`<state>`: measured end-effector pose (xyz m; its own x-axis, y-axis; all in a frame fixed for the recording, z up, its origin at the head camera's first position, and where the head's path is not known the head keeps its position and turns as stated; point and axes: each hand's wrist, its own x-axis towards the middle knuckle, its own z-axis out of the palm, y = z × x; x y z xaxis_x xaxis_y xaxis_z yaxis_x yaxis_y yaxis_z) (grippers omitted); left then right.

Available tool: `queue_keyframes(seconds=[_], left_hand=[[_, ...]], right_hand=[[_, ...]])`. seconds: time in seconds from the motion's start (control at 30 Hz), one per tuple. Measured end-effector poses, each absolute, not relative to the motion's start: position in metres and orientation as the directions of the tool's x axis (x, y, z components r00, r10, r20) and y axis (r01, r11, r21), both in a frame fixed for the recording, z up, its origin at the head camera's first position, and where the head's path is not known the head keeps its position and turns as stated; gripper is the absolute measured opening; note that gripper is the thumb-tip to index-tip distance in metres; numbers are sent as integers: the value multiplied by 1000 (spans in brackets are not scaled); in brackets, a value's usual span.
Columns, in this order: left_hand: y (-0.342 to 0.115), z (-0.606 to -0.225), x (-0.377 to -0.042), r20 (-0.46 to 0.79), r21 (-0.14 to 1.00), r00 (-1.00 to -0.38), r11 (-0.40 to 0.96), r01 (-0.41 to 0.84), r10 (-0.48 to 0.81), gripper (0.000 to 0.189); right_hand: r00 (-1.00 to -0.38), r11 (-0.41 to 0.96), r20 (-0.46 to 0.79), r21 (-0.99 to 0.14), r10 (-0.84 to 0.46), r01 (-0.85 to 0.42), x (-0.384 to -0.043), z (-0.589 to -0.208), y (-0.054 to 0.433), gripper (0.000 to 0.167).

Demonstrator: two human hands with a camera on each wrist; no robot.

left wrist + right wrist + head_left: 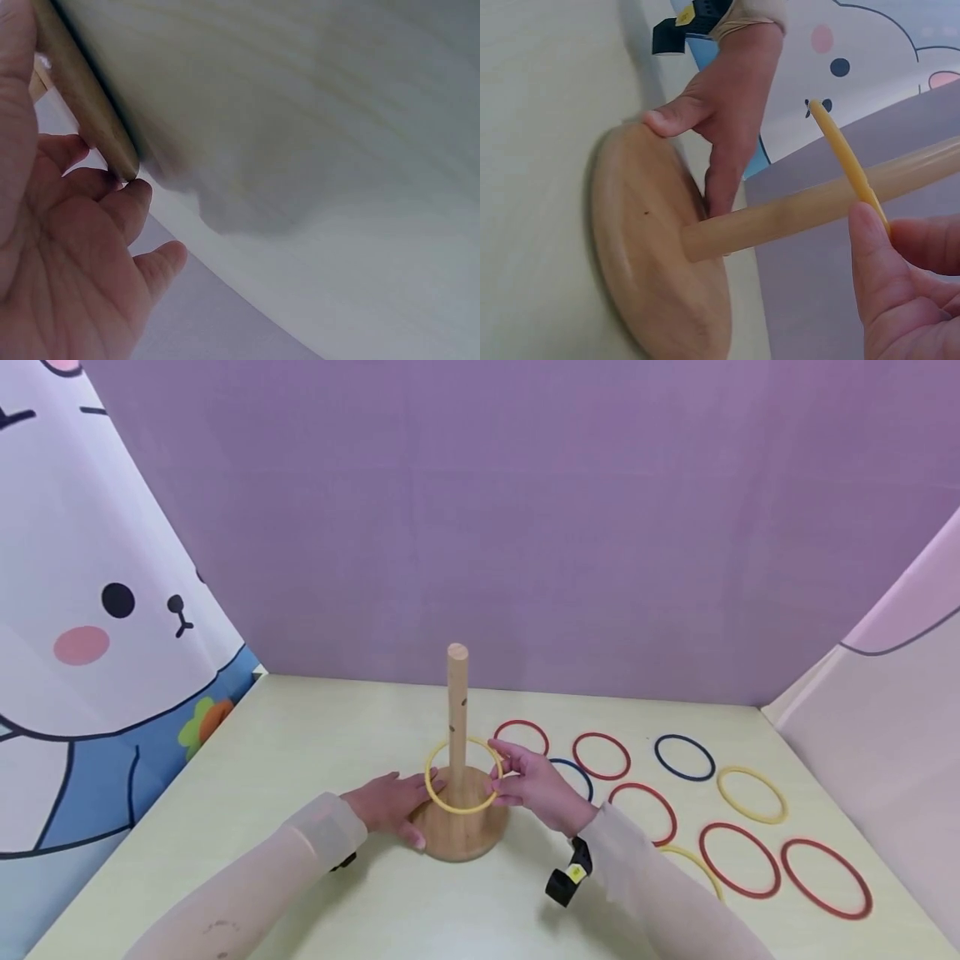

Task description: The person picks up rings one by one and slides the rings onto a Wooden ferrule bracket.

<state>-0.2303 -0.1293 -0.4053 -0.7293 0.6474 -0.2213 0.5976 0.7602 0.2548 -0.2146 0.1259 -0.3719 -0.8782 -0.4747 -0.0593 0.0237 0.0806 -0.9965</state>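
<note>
A wooden peg [457, 710] rises upright from a round wooden base [461, 839] on the table. My left hand [386, 806] rests against the base's left side, thumb and fingers spread along its rim; in the left wrist view several fingertips touch the base's edge [97, 112]. My right hand [540, 781] pinches the right side of a yellow ring [459, 811] between thumb and fingers. The ring encircles the peg, below its top and above the base. Seen edge-on in the right wrist view, the yellow ring [840, 150] crosses the peg [780, 221].
Several rings lie on the right of the table, among them a red ring [602, 776], a blue ring [684, 775] and a yellow ring [752, 818]. A purple cloth wall [525, 527] stands behind; a printed cartoon cloth [90, 552] hangs at left.
</note>
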Motion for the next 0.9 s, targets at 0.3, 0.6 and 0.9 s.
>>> queue_keyframes(seconds=[0.3,0.6,0.9], left_hand=[[-127,-404,-230,-239,251,-736,773,583,633,93],[-127,-405,-231,-218,250,-730,760,601,648,94],[-129,-405,-231,-196,251,-716,740,624,670,95]], right_hand=[[-874,50,-75,-997,-480,58,-212,-382,129,66],[-868,32,-89,-996,-489,84,-210,-391,129,65],[-858,44,-96,-995,-505,85,-212,-397,127,65]])
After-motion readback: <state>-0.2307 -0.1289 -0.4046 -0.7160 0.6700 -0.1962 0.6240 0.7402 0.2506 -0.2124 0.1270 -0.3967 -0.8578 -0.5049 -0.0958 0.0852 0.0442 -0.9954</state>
